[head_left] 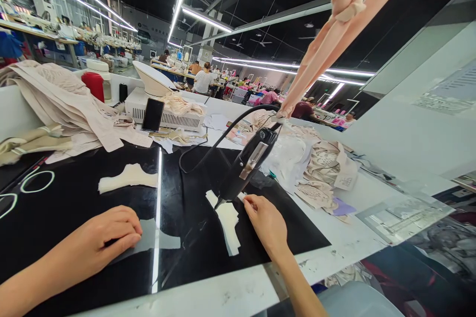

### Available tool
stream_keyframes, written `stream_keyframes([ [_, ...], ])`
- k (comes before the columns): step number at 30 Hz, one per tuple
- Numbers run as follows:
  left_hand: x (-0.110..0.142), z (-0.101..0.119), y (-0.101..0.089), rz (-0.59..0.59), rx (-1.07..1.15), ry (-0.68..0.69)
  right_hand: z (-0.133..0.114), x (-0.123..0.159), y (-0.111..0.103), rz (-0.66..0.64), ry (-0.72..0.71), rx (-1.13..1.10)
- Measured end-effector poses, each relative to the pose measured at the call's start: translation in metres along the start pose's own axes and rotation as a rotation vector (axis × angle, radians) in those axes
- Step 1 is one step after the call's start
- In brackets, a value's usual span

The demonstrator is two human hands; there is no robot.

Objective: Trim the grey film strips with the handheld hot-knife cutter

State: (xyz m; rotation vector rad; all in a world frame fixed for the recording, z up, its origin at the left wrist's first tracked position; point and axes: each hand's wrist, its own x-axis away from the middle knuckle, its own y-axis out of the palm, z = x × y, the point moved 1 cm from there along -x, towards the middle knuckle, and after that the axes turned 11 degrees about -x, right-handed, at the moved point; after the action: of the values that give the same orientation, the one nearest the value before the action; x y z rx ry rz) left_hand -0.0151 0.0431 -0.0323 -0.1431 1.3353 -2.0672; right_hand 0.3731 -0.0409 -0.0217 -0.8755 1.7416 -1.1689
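My left hand (pixel 102 240) is low on the left, its thumb and fingers closed at the left end of a grey see-through shaped piece (pixel 168 241) on the black mat. My right hand (pixel 266 223) pinches a small white bit (pixel 241 196), mostly hidden by the fingertips. Just left of it lies a cream shaped piece (pixel 228 220), seemingly layered. The narrow tip of a black corded tool (pixel 243 168) points down at its upper part. This tool hangs from a knotted peach fabric strap (pixel 316 54). Another cream piece (pixel 128 177) lies farther back on the left.
White-handled scissors (pixel 37 182) lie at the mat's left. Behind are beige fabric (pixel 70 99), a red spool (pixel 92 86), a phone (pixel 152 115) and a white box (pixel 174 118). Fabric pieces (pixel 323 168) are heaped at right. A black cable (pixel 219 141) loops behind the tool.
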Motion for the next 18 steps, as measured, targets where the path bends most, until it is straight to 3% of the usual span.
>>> stream_keyframes([
  [7,0.000,0.002,-0.002,0.036,0.001,0.025,-0.001,0.001,-0.004,-0.031,0.079,-0.096],
  [18,0.004,-0.014,0.011,0.003,0.001,0.019,0.000,-0.002,-0.002,-0.058,0.146,-0.185],
])
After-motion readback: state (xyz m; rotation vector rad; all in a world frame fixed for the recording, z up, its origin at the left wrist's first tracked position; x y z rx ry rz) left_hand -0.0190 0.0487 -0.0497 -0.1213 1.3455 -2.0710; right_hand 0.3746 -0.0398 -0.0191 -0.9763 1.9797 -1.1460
